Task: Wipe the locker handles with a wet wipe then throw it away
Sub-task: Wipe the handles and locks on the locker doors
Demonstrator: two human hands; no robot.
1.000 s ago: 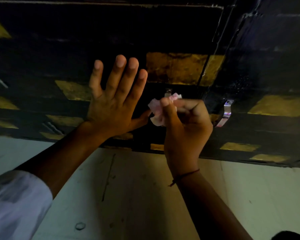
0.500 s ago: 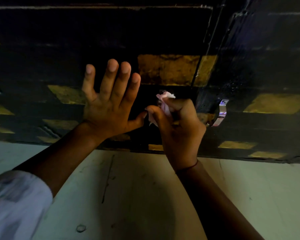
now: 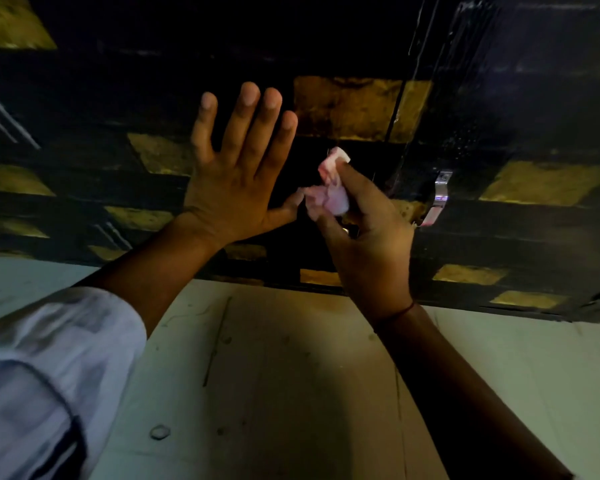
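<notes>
A crumpled pinkish-white wet wipe (image 3: 331, 190) is pinched in my right hand (image 3: 364, 237), pressed against the dark locker door (image 3: 153, 98) where its handle lies hidden behind wipe and fingers. My left hand (image 3: 238, 168) rests flat on that same door with fingers spread, its thumb almost touching the wipe. A shiny metal handle (image 3: 439, 197) shows on the neighbouring locker door (image 3: 534, 98) to the right, uncovered.
The lockers are black with yellow patches and stand on a pale, scuffed floor (image 3: 291, 375). A vertical gap (image 3: 404, 109) separates the two doors. My white sleeve (image 3: 49, 375) fills the lower left. Lighting is dim.
My right hand has turned and slid slightly down with the wipe, showing more of the wipe. The left hand stays flat on the door.
</notes>
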